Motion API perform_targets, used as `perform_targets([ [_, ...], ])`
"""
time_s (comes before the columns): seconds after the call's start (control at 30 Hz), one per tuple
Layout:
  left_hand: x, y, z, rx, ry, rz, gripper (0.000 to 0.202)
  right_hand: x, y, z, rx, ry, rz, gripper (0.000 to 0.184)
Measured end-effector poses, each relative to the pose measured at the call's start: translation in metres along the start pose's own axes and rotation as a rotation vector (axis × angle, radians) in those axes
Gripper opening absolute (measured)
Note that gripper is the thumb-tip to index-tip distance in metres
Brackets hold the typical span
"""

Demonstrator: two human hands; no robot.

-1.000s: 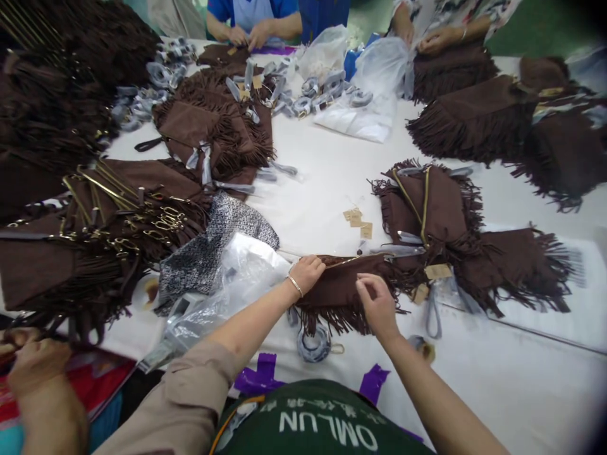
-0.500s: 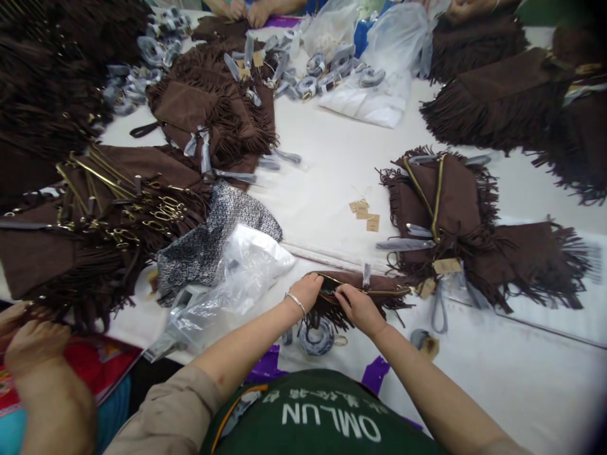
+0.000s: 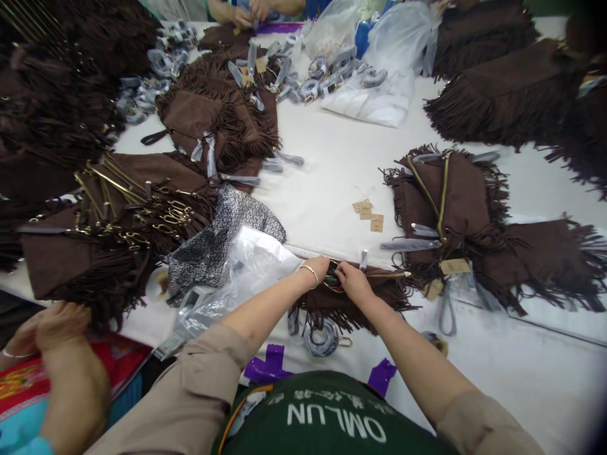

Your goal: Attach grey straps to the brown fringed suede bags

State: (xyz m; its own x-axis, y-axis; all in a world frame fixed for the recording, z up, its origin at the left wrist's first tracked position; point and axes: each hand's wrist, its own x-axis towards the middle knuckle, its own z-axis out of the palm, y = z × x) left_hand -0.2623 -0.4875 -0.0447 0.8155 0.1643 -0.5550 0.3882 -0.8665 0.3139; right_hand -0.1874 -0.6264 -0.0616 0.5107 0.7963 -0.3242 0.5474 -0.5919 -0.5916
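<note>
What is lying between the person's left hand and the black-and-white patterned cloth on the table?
In the head view, a crumpled clear plastic bag lies between the left hand and the black-and-white patterned cloth.

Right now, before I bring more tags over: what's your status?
Left hand, right hand on gold zip of brown suede fringed bag. Clear plastic bag by left wrist. Grey strap coil below fringe.

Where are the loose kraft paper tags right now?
The kraft paper tags lie mid-table in the head view, just left of the fringed suede bag and above the person's right hand.
</note>
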Motion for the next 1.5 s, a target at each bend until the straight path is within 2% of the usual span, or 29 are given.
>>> perform_targets([
  [0.13,-0.008,-0.007,0.010,-0.020,0.072,0.059,0.020,0.002,-0.007,0.001,-0.078,0.042,-0.096,0.016],
  [0.23,-0.008,-0.013,0.017,-0.044,0.112,0.096,0.018,0.001,-0.009,0.002,-0.099,0.026,-0.093,0.015],
  [0.43,-0.006,-0.019,0.020,-0.100,0.115,0.093,0.020,-0.014,-0.003,0.003,0.093,-0.051,-0.067,0.015],
  [0.57,-0.010,-0.015,0.019,-0.073,0.143,0.008,0.018,-0.019,-0.002,0.003,0.219,-0.046,-0.059,0.017],
  [0.67,-0.016,-0.013,0.020,-0.039,0.156,0.006,0.018,-0.020,-0.004,0.004,0.240,-0.022,-0.022,0.020],
  [0.87,-0.021,-0.012,0.023,-0.010,0.148,0.080,0.020,-0.021,-0.008,0.012,0.198,0.091,0.032,0.024],
  [1.1,-0.010,-0.007,0.017,0.019,0.043,0.063,0.017,-0.020,-0.004,0.016,0.146,0.023,0.004,0.018],
  [1.2,-0.013,-0.012,0.015,-0.071,0.062,0.058,0.014,-0.016,0.000,0.018,0.202,-0.004,0.018,0.017],
  [1.33,-0.015,-0.022,0.020,-0.301,0.128,0.025,0.012,-0.007,0.001,0.020,0.209,-0.026,0.025,0.013],
  [1.5,-0.009,-0.021,0.026,-0.421,0.141,-0.051,0.016,-0.006,-0.007,0.018,0.161,-0.028,-0.002,0.010],
])
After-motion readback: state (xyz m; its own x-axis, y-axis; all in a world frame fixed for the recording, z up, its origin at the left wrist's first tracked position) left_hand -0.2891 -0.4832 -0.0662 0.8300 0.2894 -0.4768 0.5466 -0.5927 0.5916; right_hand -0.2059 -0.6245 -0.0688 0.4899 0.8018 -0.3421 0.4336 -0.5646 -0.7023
